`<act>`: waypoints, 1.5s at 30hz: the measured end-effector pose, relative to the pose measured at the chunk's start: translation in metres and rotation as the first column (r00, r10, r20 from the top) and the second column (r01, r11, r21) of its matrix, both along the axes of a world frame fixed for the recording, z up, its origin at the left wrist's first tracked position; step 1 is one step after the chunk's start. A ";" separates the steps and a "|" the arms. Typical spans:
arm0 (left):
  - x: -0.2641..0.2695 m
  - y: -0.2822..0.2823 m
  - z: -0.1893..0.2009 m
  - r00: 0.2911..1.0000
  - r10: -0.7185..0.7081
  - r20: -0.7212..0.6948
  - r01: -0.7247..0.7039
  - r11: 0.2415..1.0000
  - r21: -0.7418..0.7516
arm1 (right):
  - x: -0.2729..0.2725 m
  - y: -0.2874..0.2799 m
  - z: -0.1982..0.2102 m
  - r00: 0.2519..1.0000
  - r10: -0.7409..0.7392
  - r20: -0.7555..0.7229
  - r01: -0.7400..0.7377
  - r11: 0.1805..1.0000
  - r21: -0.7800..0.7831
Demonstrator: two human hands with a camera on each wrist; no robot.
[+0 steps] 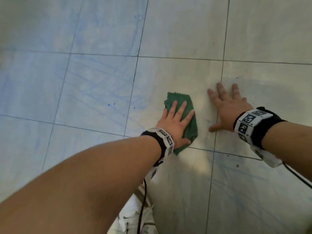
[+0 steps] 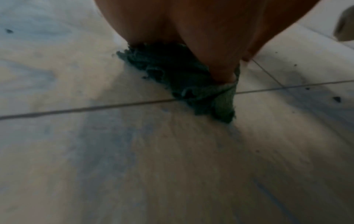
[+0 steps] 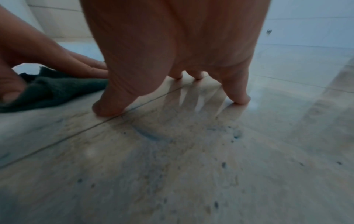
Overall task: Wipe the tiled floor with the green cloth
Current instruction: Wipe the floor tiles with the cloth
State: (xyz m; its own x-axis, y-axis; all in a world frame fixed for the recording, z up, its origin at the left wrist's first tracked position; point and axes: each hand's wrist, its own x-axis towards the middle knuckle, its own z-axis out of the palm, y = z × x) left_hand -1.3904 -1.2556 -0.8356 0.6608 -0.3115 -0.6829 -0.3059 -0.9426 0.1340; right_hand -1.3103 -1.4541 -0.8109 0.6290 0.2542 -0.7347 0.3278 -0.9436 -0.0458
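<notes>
The green cloth [image 1: 182, 105] lies folded on the pale tiled floor [image 1: 177, 31] near the middle of the head view. My left hand [image 1: 175, 122] lies flat on top of it, fingers straight and spread, pressing it down. In the left wrist view the cloth [image 2: 178, 71] bunches under my palm, across a grout line. My right hand [image 1: 228, 105] is planted flat on the bare tile to the cloth's right, fingers spread. The right wrist view shows its fingertips [image 3: 238, 97] on the floor and the cloth [image 3: 57, 89] with my left hand [image 3: 57, 51] off to the left.
Blue streaks and smears [image 1: 94, 76] cover the tiles to the left, with small blue drops [image 1: 108, 104]. Dark specks [image 3: 223, 164] dot the tile below my right hand. A white patterned trouser leg [image 1: 133, 215] and a black cable [image 1: 143, 196] show at the bottom.
</notes>
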 end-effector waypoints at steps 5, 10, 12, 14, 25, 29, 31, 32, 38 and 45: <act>0.023 0.014 -0.004 0.998 0.053 0.032 -0.052 0.999 -0.014 | 0.008 0.010 0.000 0.998 0.057 -0.008 -0.057 0.998 -0.019; 0.065 0.065 0.001 0.933 0.356 0.059 -0.359 0.933 0.041 | 0.013 0.014 0.001 0.997 0.063 -0.041 -0.064 0.998 -0.019; 0.081 0.089 0.004 0.904 0.424 0.058 -0.427 0.899 0.094 | 0.014 0.016 0.001 0.997 0.056 -0.053 -0.056 0.998 -0.005; 0.094 0.105 0.006 0.900 0.434 0.045 -0.436 0.889 0.142 | 0.015 0.018 0.000 0.997 0.046 -0.054 -0.046 0.999 0.010; 0.014 0.119 0.014 0.980 0.192 -0.048 -0.187 0.977 0.100 | 0.016 0.022 0.004 0.996 0.066 -0.057 -0.066 0.998 0.006; -0.029 0.121 0.011 0.987 0.125 -0.097 -0.116 0.989 0.097 | 0.015 0.022 0.001 0.996 0.077 -0.051 -0.077 0.997 0.005; -0.019 0.123 0.009 0.987 0.130 -0.094 -0.123 0.990 0.073 | 0.016 0.022 0.000 0.995 0.083 -0.050 -0.082 0.997 0.006; -0.009 0.123 0.008 0.988 0.130 -0.082 -0.125 0.990 0.064 | 0.017 0.022 -0.001 0.995 0.087 -0.051 -0.087 0.996 0.005; 0.086 0.122 0.005 0.967 0.254 0.003 -0.254 0.967 0.026 | 0.019 0.025 -0.002 0.994 0.102 -0.050 -0.103 0.995 -0.019; 0.132 0.111 -0.003 0.885 0.456 0.099 -0.459 0.889 0.009 | 0.022 0.029 -0.003 0.995 0.080 -0.054 -0.081 0.997 -0.015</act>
